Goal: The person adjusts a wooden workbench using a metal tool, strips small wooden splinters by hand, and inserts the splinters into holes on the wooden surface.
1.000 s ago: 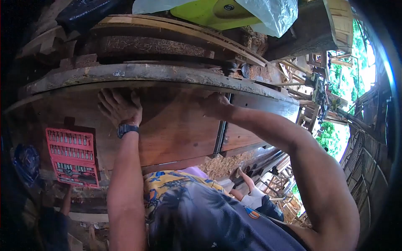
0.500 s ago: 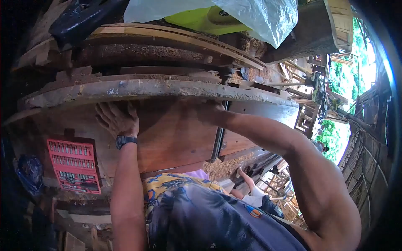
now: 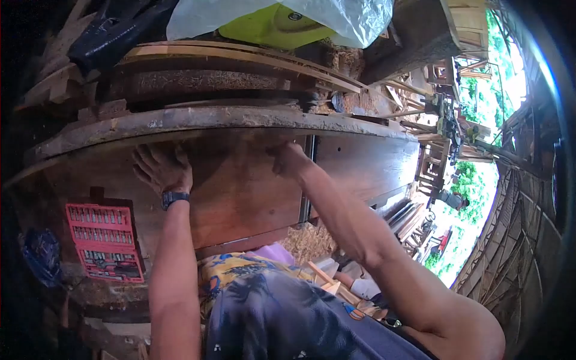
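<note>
The right grip point(image 3: 288, 159), curled, though whether on anything I cannot tell, now shows clear of the grey edge point(image 3: 240, 117), while the left grip point(image 3: 163, 171) lies splayed apart on the wooden board point(image 3: 246, 201), where the handwork apparently remains, a red socket set point(image 3: 99, 245) lying farther left.

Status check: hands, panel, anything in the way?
Left hand spread on wooden panel. Right hand curled near dark strip, grip unclear. Open red socket case leftward, apart from both hands.
</note>
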The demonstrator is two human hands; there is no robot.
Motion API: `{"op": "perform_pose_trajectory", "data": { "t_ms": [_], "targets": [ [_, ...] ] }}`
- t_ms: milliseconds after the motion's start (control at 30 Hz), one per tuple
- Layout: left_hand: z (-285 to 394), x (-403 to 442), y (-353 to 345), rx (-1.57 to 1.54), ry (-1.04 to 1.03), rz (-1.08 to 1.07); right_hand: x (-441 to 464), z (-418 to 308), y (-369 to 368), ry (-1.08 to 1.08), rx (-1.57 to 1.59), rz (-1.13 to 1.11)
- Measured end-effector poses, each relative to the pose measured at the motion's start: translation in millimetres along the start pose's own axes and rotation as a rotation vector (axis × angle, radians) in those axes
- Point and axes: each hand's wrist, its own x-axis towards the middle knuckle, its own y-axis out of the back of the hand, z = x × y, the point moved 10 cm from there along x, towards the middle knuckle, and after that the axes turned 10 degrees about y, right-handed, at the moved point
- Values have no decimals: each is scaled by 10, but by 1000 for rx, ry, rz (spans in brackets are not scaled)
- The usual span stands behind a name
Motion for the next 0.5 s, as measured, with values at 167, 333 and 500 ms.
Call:
{"op": "perform_pose_trajectory", "data": {
  "t_ms": [167, 333, 500],
  "targets": [
    [-7, -9, 38, 14, 36, -33, -494, -610, 569, -57, -709, 0],
    [5, 7, 36, 66, 30, -61, -609, -997, 566, 88, -773, -64],
    [-9, 13, 30, 6, 27, -22, -479, -1358, 575, 210, -769, -70]
  ]
}}
